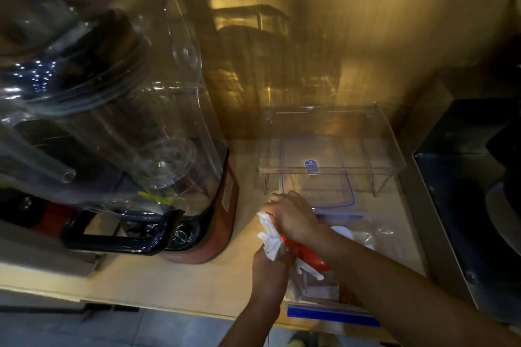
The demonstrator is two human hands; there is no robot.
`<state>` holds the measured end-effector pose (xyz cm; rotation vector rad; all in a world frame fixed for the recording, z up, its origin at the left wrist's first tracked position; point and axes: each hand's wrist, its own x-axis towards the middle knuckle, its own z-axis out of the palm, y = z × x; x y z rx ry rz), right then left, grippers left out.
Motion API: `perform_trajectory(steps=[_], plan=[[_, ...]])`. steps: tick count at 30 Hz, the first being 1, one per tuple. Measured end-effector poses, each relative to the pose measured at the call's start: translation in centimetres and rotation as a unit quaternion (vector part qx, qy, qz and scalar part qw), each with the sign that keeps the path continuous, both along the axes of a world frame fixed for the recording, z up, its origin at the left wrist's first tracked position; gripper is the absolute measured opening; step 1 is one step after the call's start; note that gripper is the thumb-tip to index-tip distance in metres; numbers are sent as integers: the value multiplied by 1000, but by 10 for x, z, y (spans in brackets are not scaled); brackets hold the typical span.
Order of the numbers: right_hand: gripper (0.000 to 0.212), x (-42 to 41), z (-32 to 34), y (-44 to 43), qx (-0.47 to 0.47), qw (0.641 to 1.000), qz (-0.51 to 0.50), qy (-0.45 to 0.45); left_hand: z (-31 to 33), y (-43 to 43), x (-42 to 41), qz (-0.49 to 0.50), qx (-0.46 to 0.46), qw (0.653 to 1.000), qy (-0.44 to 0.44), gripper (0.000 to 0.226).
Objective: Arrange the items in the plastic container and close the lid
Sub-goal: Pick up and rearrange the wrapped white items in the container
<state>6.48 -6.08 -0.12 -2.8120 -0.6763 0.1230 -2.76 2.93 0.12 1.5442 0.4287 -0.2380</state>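
Over the plastic container (375, 251) at the counter's (169, 284) front edge, I have both hands on one bundle of white plastic pieces (270, 236): left hand (269, 265) grasping its lower end, right hand (293, 217) clenched around the upper end (an orange item (313, 255) sits beneath). Its blue-rimmed lid (318, 175) lies just behind, under a clear rack (332, 144).
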Motion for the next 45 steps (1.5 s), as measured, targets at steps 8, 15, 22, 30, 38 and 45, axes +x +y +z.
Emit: perform_trajectory(steps=[8, 15, 22, 30, 38, 45], plan=[[18, -13, 36, -43, 312, 942, -119, -37, -6, 1, 5, -6, -15, 1000, 19, 17], [13, -39, 51, -77, 388, 908, -84, 135, -9, 2, 14, -103, -61, 993, -2, 22], [10, -67, 29, -66, 384, 885, -141, 221, -7, 1, 16, -166, -15, 986, -26, 23], [10, -78, 3, -85, 370, 876, -189, 244, -4, 13, 17, -172, 75, 980, -62, 21], [26, -96, -37, -78, -109, 960, 9, 258, 0, 13, 12, -170, 147, 968, -115, 7], [23, -93, -35, -61, -235, 949, 72, 199, -7, 17, 10, -153, 157, 969, -110, 13]])
